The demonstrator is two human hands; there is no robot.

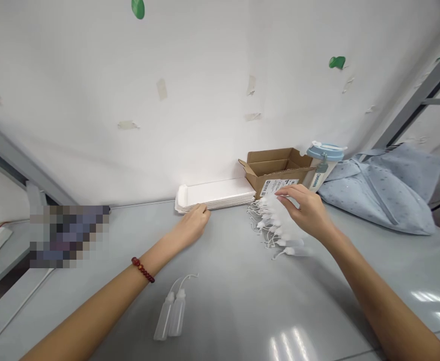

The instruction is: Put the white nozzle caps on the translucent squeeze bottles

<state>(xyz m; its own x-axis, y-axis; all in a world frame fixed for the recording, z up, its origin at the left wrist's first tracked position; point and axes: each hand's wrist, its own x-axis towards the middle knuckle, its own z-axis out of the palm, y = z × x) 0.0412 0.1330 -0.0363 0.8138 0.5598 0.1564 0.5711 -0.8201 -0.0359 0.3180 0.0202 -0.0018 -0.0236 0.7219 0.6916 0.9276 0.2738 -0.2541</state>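
My left hand (pixel 193 224) reaches forward to the front edge of a stack of flat white trays (pixel 216 193) by the wall, its fingers curled against the stack's lower edge. My right hand (pixel 304 208) hovers over a row of several small clear squeeze bottles (pixel 280 228) with thin white nozzles, fingers bent and pinching at the top of the pile. Two more of these bottles (pixel 171 313) lie side by side on the grey table (pixel 242 301) near me. A red bead bracelet (pixel 143 269) is on my left wrist.
An open cardboard box (pixel 276 168) stands against the white wall behind the bottles. A tumbler with a blue lid (pixel 323 163) is beside it, and a light blue cloth bag (pixel 385 190) lies at the right. A metal frame post rises at the far right.
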